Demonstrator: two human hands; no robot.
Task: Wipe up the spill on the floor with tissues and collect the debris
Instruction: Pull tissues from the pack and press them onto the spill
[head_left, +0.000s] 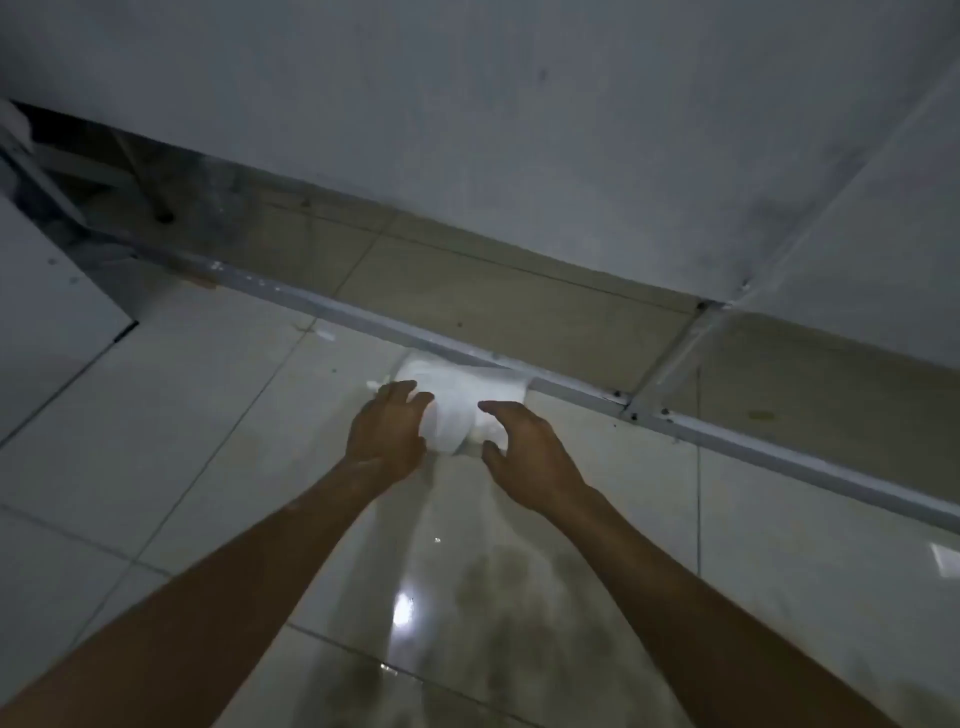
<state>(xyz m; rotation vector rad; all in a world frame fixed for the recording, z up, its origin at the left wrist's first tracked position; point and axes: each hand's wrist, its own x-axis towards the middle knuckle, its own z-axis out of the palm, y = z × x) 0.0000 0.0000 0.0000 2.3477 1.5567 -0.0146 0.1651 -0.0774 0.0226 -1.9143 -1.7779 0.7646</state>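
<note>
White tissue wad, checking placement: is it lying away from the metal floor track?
No, the white tissue wad butts against the grey metal floor track.

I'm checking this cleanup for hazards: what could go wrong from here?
1. The tissue wad sits right against the metal floor rail. Pushing it further could drive liquid or pulp under the rail.
2. The floor tiles nearer the person look glossy and wet, so a slip seems possible.
3. A small white scrap lies beyond the left hand. With the right hand also at the wad, it could be missed.
</note>
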